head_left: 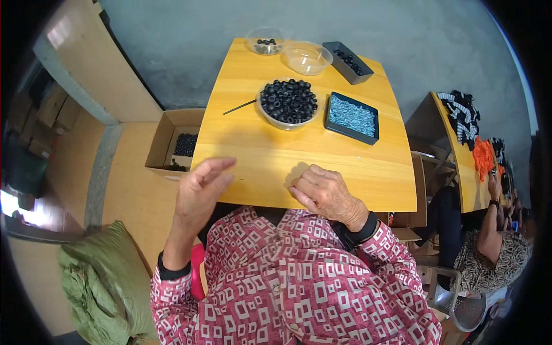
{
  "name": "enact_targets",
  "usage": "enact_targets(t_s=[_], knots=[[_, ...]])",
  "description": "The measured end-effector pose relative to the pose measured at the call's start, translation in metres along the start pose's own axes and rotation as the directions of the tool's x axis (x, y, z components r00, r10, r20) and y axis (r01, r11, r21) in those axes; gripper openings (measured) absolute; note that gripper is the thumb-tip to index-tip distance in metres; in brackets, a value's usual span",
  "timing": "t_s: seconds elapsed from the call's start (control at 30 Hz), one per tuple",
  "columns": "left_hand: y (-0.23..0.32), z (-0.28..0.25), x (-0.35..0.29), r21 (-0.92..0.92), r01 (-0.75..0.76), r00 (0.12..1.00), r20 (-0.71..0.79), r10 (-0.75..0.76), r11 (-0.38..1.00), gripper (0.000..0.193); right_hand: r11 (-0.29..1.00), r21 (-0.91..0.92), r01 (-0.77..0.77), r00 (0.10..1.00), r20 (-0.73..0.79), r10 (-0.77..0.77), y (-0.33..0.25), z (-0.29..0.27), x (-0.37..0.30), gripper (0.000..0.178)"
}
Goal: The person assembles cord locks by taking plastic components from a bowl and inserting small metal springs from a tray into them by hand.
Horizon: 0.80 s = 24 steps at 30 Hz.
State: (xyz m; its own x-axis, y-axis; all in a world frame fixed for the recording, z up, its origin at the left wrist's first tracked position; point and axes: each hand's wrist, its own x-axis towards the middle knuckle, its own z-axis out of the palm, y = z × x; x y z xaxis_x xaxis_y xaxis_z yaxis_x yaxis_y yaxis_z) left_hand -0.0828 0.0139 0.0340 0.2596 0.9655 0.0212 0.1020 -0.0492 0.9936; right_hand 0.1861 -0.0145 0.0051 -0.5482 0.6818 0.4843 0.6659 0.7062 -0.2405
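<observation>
Left hand at near left corner of worktop: grip open, nothing visible in it. Right hand at near edge: fingers curled, contents hidden, cannot tell if gripping. No finished piece between hands; judged: work hardly begun or between rounds, plenty left. Farther, mid-worktop: black beads, loose in clear bowl, facing mixed ways. Black rod left of bowl, long axis near-left to far-right. Right of bowl, dark tray of light-blue pieces, long axis left-right, right end nearer.

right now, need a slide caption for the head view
Left hand open, right hand curled, before a bowl of black beads.
</observation>
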Motion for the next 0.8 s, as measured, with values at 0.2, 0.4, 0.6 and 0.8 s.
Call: enact_targets(t_s=[0.2, 0.4, 0.6, 0.8], knots=[[-0.002, 0.035, -0.012, -0.028, 0.168, 0.895, 0.423, -0.14, 0.985, 0.028, 0.996, -0.075, -0.054, 0.997, -0.054, 0.05, 0.015, -0.026, 0.022, 0.011], [-0.033, 0.057, -0.009, 0.037, 0.232, 0.852, 0.474, -0.222, 0.972, 0.028, 0.983, -0.068, -0.171, 0.953, -0.266, 0.148, 0.065, -0.031, 0.069, 0.012], [-0.037, 0.059, -0.009, 0.017, 0.264, 0.857, 0.455, -0.243, 0.964, 0.028, 0.991, -0.119, -0.057, 0.989, -0.142, 0.04, 0.085, -0.002, 0.111, 0.015], [-0.045, 0.058, -0.008, 0.011, 0.233, 0.853, 0.478, -0.21, 0.972, 0.026, 0.985, -0.161, -0.056, 0.994, -0.097, 0.041, 0.101, 0.016, 0.117, 0.014]])
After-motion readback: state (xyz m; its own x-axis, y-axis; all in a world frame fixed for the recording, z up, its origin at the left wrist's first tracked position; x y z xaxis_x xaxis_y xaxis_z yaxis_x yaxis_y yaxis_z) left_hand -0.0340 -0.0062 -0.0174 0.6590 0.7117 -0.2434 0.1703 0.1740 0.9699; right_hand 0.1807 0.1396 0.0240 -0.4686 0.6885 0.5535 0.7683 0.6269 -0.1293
